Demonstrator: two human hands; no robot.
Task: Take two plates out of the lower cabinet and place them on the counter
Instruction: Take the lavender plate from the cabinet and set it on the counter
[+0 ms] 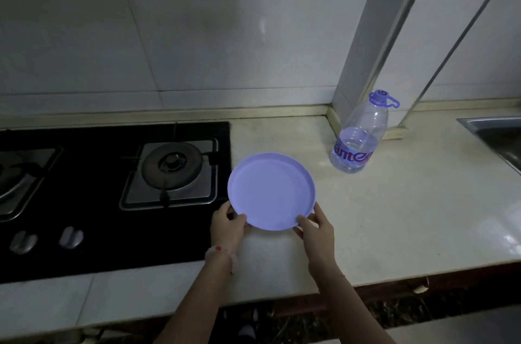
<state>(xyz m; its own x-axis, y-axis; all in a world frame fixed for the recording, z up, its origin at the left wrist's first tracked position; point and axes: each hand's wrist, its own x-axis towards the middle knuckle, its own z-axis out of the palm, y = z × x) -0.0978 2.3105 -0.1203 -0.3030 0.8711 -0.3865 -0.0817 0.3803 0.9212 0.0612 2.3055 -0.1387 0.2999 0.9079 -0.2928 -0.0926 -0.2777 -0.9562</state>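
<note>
A round pale lilac plate [271, 188] is over the white counter [394, 216], just right of the stove. My left hand [227, 226] grips its near-left rim with the thumb on top. My right hand [315, 226] grips its near-right rim the same way. I cannot tell whether the plate rests on the counter or hovers just above it, or whether a second plate lies under it. The lower cabinet is out of view below the counter edge.
A black gas hob [112, 188] with a burner [172, 164] and two knobs lies left of the plate. A large clear water bottle [359, 138] with a lilac cap stands behind right, by a tiled pillar. A steel sink [496, 135] is at the far right.
</note>
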